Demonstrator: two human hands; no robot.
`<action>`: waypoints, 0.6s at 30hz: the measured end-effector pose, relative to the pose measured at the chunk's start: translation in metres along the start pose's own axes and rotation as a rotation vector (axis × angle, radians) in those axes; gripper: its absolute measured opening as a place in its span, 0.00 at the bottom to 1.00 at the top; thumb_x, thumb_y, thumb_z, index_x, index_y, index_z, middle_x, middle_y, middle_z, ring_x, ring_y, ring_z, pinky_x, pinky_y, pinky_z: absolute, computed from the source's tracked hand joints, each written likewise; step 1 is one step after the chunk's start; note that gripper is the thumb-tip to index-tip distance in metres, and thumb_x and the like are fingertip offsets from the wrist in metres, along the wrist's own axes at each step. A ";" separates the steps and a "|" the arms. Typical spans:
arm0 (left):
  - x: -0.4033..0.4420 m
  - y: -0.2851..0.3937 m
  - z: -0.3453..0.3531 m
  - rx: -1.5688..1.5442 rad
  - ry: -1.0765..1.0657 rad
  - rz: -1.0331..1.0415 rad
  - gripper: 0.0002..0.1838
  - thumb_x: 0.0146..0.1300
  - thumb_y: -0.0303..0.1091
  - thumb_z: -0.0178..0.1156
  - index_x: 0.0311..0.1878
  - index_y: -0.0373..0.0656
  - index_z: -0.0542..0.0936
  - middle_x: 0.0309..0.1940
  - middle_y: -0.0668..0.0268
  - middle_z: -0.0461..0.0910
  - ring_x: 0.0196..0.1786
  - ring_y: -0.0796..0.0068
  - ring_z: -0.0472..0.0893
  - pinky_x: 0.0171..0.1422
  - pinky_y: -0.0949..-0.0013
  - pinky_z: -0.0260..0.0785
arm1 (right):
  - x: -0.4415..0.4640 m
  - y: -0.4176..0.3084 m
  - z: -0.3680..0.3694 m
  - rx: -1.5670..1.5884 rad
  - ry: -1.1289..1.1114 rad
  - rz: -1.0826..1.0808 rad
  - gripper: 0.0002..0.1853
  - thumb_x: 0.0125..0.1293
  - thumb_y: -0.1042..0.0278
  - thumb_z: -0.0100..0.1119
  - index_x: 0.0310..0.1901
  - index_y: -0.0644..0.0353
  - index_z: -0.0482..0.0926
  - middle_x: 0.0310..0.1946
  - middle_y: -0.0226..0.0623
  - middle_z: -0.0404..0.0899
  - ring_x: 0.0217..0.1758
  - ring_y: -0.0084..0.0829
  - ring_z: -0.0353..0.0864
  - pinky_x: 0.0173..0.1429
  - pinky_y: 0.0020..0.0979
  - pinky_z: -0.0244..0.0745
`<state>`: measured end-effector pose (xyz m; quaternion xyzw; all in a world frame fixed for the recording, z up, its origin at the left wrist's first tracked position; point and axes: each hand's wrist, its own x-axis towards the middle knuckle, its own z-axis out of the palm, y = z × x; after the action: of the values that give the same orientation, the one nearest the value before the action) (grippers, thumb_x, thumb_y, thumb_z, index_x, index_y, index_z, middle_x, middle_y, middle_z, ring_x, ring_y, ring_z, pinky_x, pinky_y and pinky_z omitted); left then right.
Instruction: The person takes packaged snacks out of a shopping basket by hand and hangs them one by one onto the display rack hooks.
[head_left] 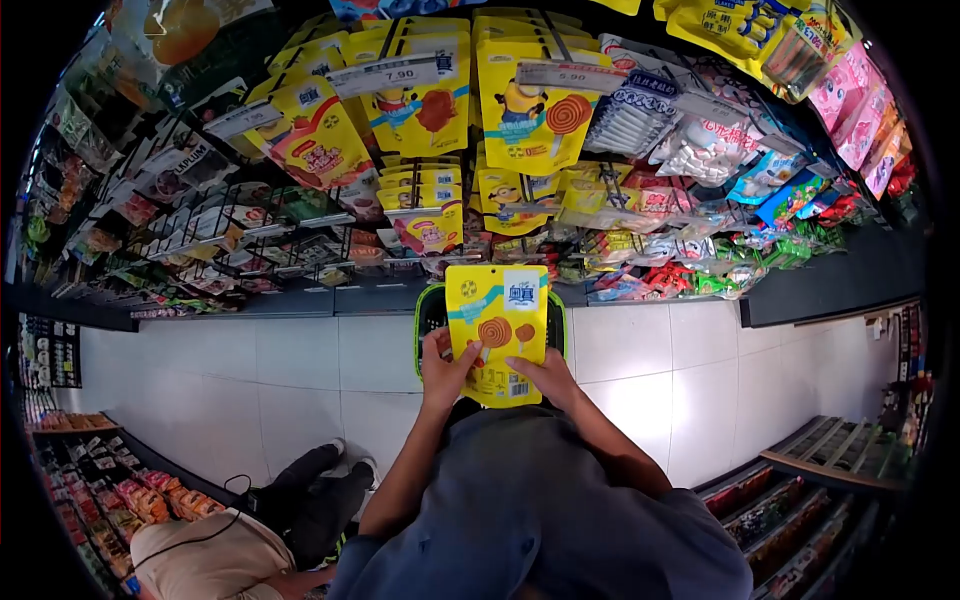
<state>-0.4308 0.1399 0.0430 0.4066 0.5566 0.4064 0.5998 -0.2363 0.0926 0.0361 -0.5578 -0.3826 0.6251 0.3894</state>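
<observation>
A yellow lollipop candy bag (497,300), with brown spiral lollipops printed on it, is held upright in front of my body. My left hand (446,368) grips its left edge, thumb on the face of the bag. On the lower right side, my right hand (548,380) grips it too, thumb pressed on the front. Behind and beneath the bag is a dark shopping basket with a green rim (562,325), mostly hidden by the bag and my hands.
Ahead, a rack holds hanging candy bags (540,110) on hooks with price tags (395,74). Pale floor tiles (290,360) run between shelves. Behind me at left stands another person (215,550). A slatted shelf (840,447) is at right.
</observation>
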 end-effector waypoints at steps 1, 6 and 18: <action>0.000 -0.008 -0.011 0.397 0.101 0.146 0.29 0.63 0.36 0.67 0.60 0.36 0.65 0.52 0.57 0.74 0.57 0.67 0.76 0.57 0.67 0.71 | 0.002 0.001 0.009 -0.090 0.080 -0.040 0.20 0.65 0.64 0.63 0.55 0.66 0.76 0.41 0.39 0.84 0.43 0.25 0.83 0.47 0.29 0.77; -0.021 0.005 -0.003 0.113 -0.275 0.090 0.42 0.61 0.41 0.69 0.70 0.35 0.56 0.65 0.51 0.64 0.68 0.61 0.67 0.66 0.61 0.65 | -0.002 -0.019 0.053 -0.327 0.359 -0.104 0.20 0.64 0.64 0.63 0.55 0.64 0.76 0.42 0.47 0.84 0.44 0.40 0.85 0.48 0.33 0.78; -0.010 0.039 -0.008 -0.439 -0.287 -0.218 0.20 0.69 0.32 0.58 0.62 0.39 0.71 0.55 0.63 0.80 0.53 0.71 0.80 0.57 0.67 0.73 | -0.022 -0.039 0.028 -0.518 0.656 -0.550 0.26 0.60 0.67 0.68 0.58 0.67 0.72 0.56 0.47 0.74 0.60 0.44 0.73 0.62 0.36 0.68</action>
<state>-0.4406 0.1439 0.0832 0.2579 0.4052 0.3886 0.7863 -0.2599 0.0875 0.0830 -0.6819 -0.5156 0.1753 0.4884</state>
